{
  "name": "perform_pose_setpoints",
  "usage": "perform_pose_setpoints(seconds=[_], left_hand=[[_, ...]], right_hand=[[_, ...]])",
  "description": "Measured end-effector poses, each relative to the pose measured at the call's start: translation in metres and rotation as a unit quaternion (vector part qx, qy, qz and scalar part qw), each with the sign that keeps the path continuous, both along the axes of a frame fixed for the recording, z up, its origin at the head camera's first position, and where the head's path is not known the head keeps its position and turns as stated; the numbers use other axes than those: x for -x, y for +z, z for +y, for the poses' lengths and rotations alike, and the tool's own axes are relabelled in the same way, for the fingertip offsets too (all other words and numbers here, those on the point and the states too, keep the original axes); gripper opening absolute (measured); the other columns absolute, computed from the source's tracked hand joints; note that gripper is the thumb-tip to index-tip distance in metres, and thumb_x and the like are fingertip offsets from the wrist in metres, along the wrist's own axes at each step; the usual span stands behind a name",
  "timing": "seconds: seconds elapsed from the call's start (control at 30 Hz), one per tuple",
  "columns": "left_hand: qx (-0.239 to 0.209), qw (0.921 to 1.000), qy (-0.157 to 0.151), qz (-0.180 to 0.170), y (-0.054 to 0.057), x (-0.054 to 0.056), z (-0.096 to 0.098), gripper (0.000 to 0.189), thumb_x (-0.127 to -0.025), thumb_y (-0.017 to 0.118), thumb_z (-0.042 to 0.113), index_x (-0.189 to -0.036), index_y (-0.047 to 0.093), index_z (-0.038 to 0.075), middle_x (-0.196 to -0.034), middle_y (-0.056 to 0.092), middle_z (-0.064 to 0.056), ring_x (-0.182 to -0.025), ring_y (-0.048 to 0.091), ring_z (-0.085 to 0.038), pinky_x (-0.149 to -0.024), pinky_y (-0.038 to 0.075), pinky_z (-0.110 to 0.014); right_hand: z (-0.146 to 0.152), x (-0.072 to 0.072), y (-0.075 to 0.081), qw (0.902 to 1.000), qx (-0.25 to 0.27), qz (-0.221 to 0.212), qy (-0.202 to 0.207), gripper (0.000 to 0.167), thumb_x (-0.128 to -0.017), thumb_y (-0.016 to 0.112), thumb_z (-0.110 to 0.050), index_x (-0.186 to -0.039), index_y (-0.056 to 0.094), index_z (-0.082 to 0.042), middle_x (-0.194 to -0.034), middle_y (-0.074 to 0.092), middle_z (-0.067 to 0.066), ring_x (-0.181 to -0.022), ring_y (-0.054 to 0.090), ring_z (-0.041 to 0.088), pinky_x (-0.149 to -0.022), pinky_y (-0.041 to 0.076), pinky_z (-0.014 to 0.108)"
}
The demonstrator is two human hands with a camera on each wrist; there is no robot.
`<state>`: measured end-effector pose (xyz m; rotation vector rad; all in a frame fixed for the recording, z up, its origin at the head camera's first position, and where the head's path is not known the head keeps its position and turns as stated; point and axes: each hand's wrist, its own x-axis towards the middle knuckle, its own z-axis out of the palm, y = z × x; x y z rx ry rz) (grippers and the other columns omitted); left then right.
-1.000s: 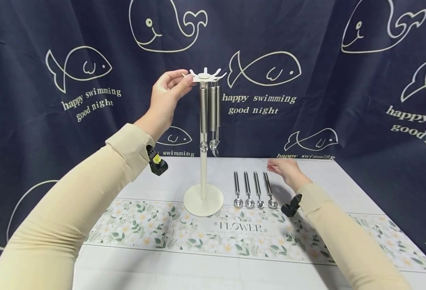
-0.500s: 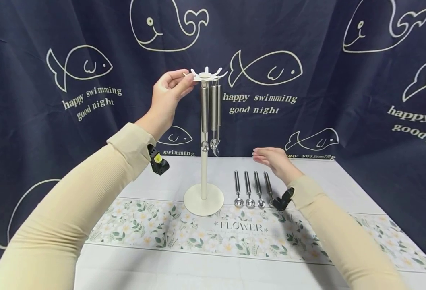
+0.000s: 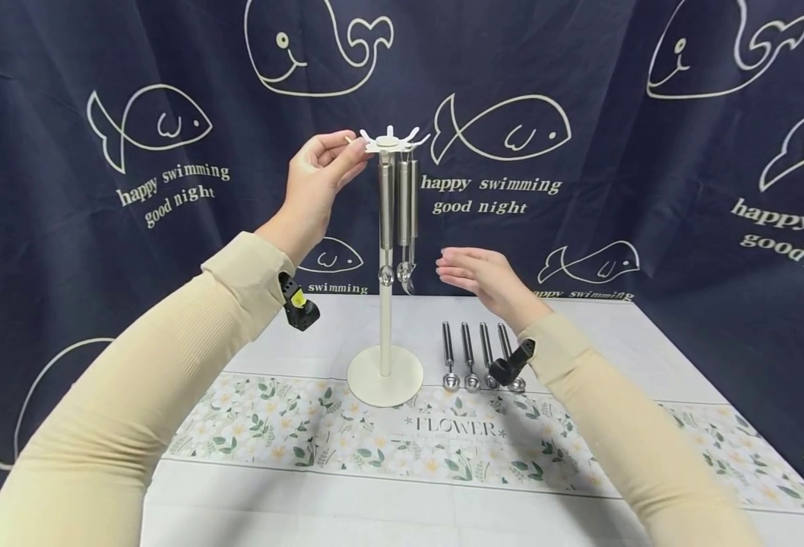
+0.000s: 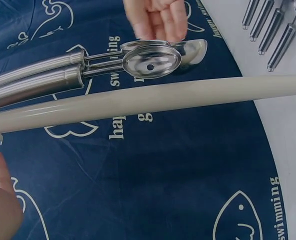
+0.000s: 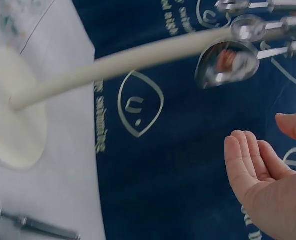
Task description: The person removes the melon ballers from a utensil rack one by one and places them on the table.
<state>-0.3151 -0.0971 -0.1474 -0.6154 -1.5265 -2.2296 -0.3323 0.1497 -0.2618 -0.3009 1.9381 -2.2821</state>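
Observation:
My left hand (image 3: 314, 176) pinches a hook at the left of the white hook top (image 3: 388, 143) of a cream utensil stand (image 3: 384, 327). Three steel-handled utensils hang below the hooks; the front one (image 3: 386, 205) hangs before the post. In the left wrist view, one shows a round scoop bowl (image 4: 160, 67) with a small hole in it. My right hand (image 3: 487, 282) is raised to the right of the hanging utensils, fingers straight and together, holding nothing. In the right wrist view its thumb stands apart from the fingers, below a blurred scoop bowl (image 5: 212, 72).
Several similar steel utensils (image 3: 466, 346) lie in a row on the white table, right of the stand's round base (image 3: 368, 380). A floral runner (image 3: 272, 425) crosses the table. Behind hangs a navy curtain (image 3: 197, 45) with fish drawings.
My right hand has risen and moved left, from beyond the lying utensils toward the hanging ones. My left hand stays at the hook top.

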Motion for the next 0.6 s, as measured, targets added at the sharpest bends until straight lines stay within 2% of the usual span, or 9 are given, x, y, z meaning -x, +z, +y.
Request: perform_pose_setpoints(seconds=[0.17,0.3,0.5,0.6], left_hand=[[0.003,1.0000,0.003,0.000,0.001,-0.001,-0.001,0.025,-0.089,0.066,-0.001,-0.112,0.056,-0.004,-0.092,0.067,-0.005,-0.087,0.070,-0.014,-0.101,0.052,-0.032],[0.003,1.0000,0.002,0.000,0.001,-0.001,-0.001,0.026,-0.088,0.066,-0.002,-0.112,0.056,-0.005,-0.092,0.067,-0.005,-0.088,0.070,-0.015,-0.100,0.053,-0.032],[-0.001,1.0000,0.004,-0.006,0.000,0.000,-0.001,0.020,-0.088,0.067,-0.002,-0.105,0.058,-0.001,-0.091,0.067,-0.005,-0.089,0.071,-0.016,-0.099,0.053,-0.031],[-0.001,1.0000,0.001,-0.005,0.001,0.000,0.000,0.022,-0.088,0.067,-0.002,-0.108,0.057,-0.003,-0.092,0.067,-0.005,-0.089,0.071,-0.015,-0.100,0.053,-0.032]], right_hand=[[-0.014,-0.002,0.013,0.9980,-0.011,0.047,0.041,0.047,-0.097,0.059,-0.011,-0.139,0.045,0.005,-0.125,0.061,0.018,-0.110,0.064,0.020,-0.106,0.048,0.034],[-0.022,-0.002,0.018,0.9932,-0.026,0.087,0.074,0.047,-0.098,0.056,-0.009,-0.141,0.043,0.004,-0.127,0.059,0.014,-0.112,0.062,0.017,-0.109,0.046,0.033],[-0.031,-0.003,0.022,0.9898,-0.030,0.114,0.081,0.047,-0.099,0.054,-0.008,-0.142,0.040,0.005,-0.129,0.058,0.013,-0.109,0.062,0.011,-0.111,0.044,0.033],[-0.034,-0.002,0.023,0.9881,-0.027,0.129,0.079,0.044,-0.100,0.052,-0.008,-0.141,0.042,0.005,-0.127,0.060,0.012,-0.109,0.062,0.011,-0.110,0.044,0.033]])
